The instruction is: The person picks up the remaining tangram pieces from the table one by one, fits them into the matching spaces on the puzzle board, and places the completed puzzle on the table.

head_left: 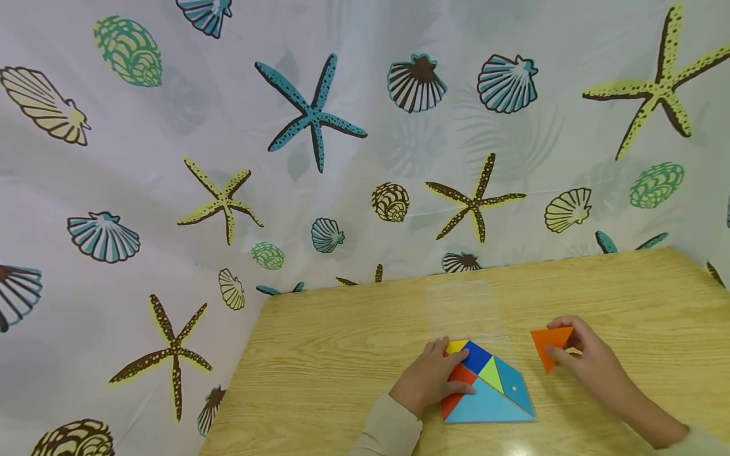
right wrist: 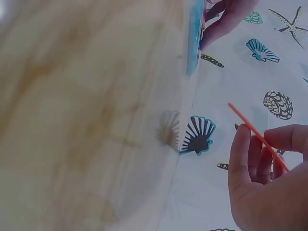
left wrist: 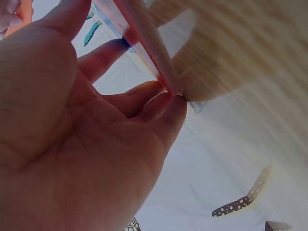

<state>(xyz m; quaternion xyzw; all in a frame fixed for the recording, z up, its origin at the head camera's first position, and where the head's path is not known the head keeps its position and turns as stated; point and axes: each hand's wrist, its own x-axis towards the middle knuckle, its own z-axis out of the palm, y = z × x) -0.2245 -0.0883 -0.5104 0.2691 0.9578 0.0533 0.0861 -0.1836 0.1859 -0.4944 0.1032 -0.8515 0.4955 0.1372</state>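
A flat tangram set lies on the table in a thin clear tray. Its pieces include a large light-blue triangle, a red piece, a blue square, a small lime triangle, a teal piece and a partly covered yellow piece. My left hand rests over the set's left side, index finger on the blue square, thumb by the light-blue triangle, other fingers along the edge. Right of the set, my right hand pinches an orange triangle above the table, seen edge-on in the right wrist view.
Behind the tray, a clear plastic sheet lies flat on the wood-grain table. A white curtain printed with shells and starfish hangs along the table's back and left sides.
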